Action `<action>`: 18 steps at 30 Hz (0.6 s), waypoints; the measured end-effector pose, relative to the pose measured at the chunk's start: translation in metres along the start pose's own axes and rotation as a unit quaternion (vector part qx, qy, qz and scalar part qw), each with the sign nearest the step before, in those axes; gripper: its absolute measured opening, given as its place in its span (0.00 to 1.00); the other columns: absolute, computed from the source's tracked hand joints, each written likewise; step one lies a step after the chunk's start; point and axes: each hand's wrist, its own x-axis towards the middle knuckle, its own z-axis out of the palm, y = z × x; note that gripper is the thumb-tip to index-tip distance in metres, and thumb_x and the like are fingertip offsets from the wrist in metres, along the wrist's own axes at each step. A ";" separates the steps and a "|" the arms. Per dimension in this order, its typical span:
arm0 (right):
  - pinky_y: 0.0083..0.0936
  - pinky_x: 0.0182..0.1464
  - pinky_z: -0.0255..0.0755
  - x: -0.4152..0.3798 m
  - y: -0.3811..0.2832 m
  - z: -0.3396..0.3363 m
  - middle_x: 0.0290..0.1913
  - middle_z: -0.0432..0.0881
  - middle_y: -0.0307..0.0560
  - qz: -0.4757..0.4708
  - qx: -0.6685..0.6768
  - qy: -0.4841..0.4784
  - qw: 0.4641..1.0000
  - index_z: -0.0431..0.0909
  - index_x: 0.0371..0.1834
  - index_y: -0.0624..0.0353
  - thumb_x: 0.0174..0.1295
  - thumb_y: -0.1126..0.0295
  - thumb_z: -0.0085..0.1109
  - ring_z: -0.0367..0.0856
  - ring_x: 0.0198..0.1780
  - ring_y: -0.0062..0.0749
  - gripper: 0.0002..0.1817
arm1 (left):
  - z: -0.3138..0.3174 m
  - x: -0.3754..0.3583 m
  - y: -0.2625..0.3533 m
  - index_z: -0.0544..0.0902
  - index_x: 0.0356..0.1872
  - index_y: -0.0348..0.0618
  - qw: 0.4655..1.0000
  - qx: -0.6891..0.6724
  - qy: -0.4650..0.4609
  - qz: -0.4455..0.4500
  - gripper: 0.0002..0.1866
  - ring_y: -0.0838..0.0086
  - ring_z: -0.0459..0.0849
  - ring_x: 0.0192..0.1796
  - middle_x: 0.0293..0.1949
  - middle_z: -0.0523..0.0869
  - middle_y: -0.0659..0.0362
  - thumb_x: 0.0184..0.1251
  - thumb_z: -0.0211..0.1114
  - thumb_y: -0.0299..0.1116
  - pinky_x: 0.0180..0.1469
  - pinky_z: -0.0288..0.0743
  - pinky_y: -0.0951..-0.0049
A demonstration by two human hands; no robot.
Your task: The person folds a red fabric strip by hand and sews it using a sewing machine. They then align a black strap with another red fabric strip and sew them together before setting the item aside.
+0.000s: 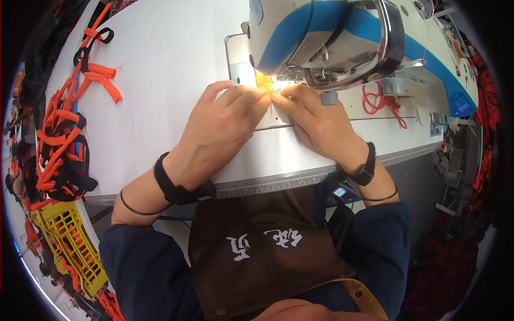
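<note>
A white and blue sewing machine (321, 37) stands over the table, its lamp lighting the needle area. My left hand (227, 120) is closed at the left of the needle, thumb and fingers pinching a small orange piece (264, 81) that glows under the lamp. Close to its right, my right hand (321, 120) has its fingers pressed together at the piece's right edge. Glare and my fingertips hide most of the piece and the needle. Both hands are over the metal plate (277, 119).
Orange and black straps (59, 134) lie heaped along the table's left side, above a yellow basket (69, 246). Red cord (380, 101) rests under the machine arm. A ruler strip (273, 184) runs along the front edge of the white table (144, 69).
</note>
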 end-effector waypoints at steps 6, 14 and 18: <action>0.38 0.40 0.80 0.002 0.000 0.001 0.54 0.85 0.44 0.008 0.019 0.018 1.000 0.85 0.64 0.56 0.59 0.83 0.70 0.87 0.44 0.43 0.26 | 0.003 0.009 -0.011 0.85 0.57 0.36 0.992 -0.088 0.061 -0.065 0.13 0.66 0.91 0.51 0.52 0.92 0.57 0.75 0.69 0.25 0.53 0.85 0.64; 0.41 0.45 0.81 0.000 0.005 0.007 0.47 0.85 0.45 0.019 0.030 0.032 0.999 0.87 0.54 0.57 0.63 0.79 0.70 0.84 0.45 0.45 0.15 | -0.023 0.033 -0.018 0.85 0.58 0.32 0.765 -0.477 -0.128 -0.414 0.16 0.76 0.95 0.45 0.44 0.95 0.54 0.85 0.68 0.38 0.49 0.87 0.77; 0.40 0.51 0.82 0.000 0.002 0.007 0.45 0.82 0.48 0.016 0.043 0.060 0.997 0.89 0.46 0.61 0.63 0.76 0.70 0.82 0.52 0.44 0.09 | -0.014 0.044 -0.022 0.91 0.54 0.39 0.704 -0.484 -0.168 -0.492 0.14 0.77 0.95 0.47 0.47 0.96 0.57 0.83 0.71 0.39 0.50 0.86 0.78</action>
